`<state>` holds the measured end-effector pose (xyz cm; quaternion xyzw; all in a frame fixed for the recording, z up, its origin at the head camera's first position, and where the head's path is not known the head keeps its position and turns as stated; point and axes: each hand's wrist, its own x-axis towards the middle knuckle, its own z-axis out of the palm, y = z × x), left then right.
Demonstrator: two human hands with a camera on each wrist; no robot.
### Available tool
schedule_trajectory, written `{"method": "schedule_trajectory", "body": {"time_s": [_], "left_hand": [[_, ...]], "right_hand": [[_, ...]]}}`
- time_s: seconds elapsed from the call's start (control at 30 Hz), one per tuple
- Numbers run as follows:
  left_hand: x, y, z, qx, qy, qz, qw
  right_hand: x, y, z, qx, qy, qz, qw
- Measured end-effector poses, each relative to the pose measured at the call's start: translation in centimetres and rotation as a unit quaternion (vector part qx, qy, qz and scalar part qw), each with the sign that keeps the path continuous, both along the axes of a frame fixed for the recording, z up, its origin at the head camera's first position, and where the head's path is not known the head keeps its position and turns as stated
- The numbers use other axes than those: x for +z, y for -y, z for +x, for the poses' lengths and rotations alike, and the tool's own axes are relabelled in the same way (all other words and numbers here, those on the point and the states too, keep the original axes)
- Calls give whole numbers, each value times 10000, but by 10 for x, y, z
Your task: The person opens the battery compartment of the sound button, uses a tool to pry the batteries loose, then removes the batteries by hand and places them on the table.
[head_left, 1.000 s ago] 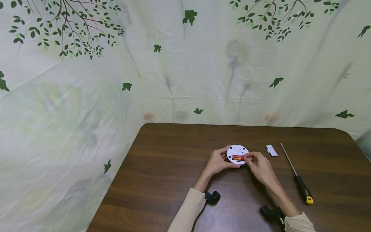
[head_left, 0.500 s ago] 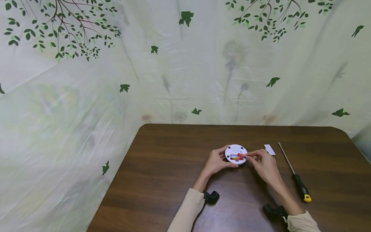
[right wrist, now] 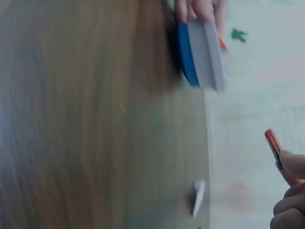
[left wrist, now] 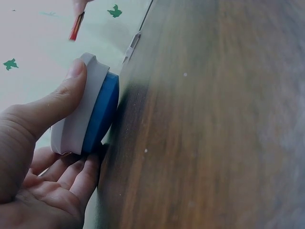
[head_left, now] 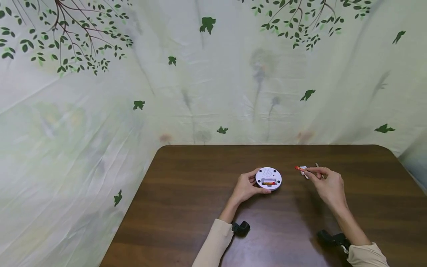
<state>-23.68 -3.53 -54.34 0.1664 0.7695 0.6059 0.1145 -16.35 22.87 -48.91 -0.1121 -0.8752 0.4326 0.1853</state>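
Observation:
My left hand [head_left: 247, 188] grips a round white device [head_left: 268, 172] by its left edge, thumb on the near side. Its underside faces up in the head view, with an uncovered battery compartment; one red battery [head_left: 268, 183] lies in the near part. In the left wrist view the device [left wrist: 76, 114] shows a white body and a blue side towards the table. My right hand [head_left: 329, 186] pinches a second red battery [head_left: 297, 168] between thumb and fingers, in the air right of the device. In the right wrist view that battery [right wrist: 273, 143] points away from the fingertips.
A small white battery cover [head_left: 304, 173] lies on the brown table [head_left: 200, 193], partly behind the held battery. Of the screwdriver, only the shaft tip [head_left: 317, 165] shows past my right hand. A pale cloth with leaf prints [head_left: 207, 25] hangs behind the table.
My right hand has lifted the second battery out of the compartment and carried it right, over the white cover. It now hides most of the screwdriver. The left hand keeps its grip on the device.

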Motion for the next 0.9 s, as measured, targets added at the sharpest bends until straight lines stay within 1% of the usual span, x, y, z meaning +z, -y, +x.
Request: {"method": "schedule_trajectory", "body": {"time_s": [0.07,0.17,0.3,0.47,0.63,0.7,0.77,0.87,0.9], "left_hand": [[0,1,0,29,5,-11,10000],[0,1,0,56,10,-30,10000],[0,0,-1,26,8,-1,10000],[0,0,0,15,-10,31,10000],[1,0,0,15,-23,-1,10000],[1,-1,0,27,-31,-32,10000],[1,-1,0,34,-13,-33,10000],[1,-1,1,43,4,-30,10000],[1,-1,1,40,15,-24,10000]], "right_hand": [[2,-12,0,-192,149,-82,9997],[4,-33,1,-531,257,-219,9980],[4,-66,5,-1046,435,-452,9925],[0,-103,11,-1603,856,-696,9809],[-12,-124,13,-2130,1206,-801,9663],[-19,-129,14,-2221,1266,-817,9633],[-25,-134,14,-2265,1301,-944,9606],[-30,-139,14,-2346,1249,-1246,9560],[-32,-140,14,-2380,1251,-1398,9530]]}}
